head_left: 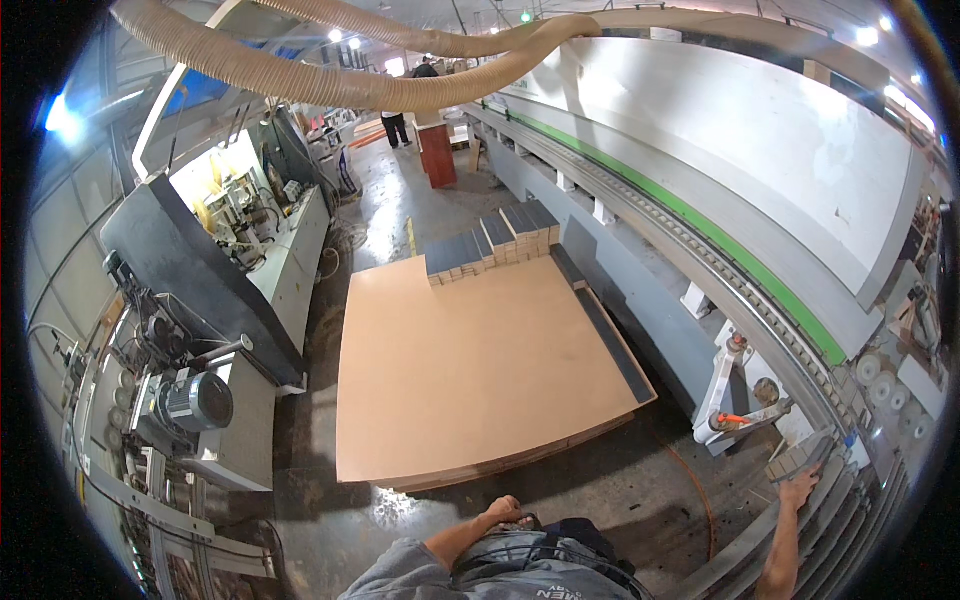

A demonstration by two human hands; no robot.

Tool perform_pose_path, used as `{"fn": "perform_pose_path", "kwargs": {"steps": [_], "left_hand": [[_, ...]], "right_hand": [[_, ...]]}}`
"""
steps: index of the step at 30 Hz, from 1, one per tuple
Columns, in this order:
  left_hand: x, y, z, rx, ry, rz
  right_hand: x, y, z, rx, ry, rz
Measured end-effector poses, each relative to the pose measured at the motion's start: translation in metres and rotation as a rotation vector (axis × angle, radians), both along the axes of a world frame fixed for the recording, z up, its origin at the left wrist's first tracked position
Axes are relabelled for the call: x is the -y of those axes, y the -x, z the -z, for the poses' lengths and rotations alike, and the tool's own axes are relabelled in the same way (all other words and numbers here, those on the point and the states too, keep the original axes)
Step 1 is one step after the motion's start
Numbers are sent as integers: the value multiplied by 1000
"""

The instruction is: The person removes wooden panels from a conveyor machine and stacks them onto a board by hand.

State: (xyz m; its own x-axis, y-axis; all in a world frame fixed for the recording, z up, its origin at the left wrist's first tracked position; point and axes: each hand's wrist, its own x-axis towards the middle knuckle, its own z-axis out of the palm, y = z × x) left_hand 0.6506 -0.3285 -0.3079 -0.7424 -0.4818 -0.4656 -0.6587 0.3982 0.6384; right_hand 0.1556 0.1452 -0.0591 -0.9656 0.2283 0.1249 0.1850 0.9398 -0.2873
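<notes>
Out to the right, my right hand [798,488] reaches to the machine's rail, its fingers on the end of a small stack of board strips [793,458]. Those strips lie side by side at the end of the infeed, and the fingertips are partly hidden. My left hand [506,512] is curled closed in front of my waist; whatever is inside it, if anything, does not show. Ahead of me lies a low stack of large tan sheets [470,370]. Several piles of dark-faced strips [492,243] stand along its far edge, and a long dark strip [612,340] runs down its right side.
A long machine with a white hood [740,150] and green stripe [690,205] runs along the right. At left stands another machine with a grey motor [200,400]. Overhead hangs a ribbed hose [380,92]. Farther off are a red stand [437,157] and a person [396,125].
</notes>
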Motion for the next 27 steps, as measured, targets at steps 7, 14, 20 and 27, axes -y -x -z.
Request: {"fn": "perform_pose_path", "kwargs": {"steps": [7,14,20,27], "left_hand": [[1,5,-16,254,-136,-20],[-4,2,-17,100,-49,-71],[-4,6,-23,40,-26,-87],[-1,10,-29,225,-114,-17]], "right_hand": [[-3,3,2,2,-17,-10],[-9,11,18,-27,-72,-8],[-14,17,29,-95,-113,-24],[-8,14,20,-68,-50,34]]}}
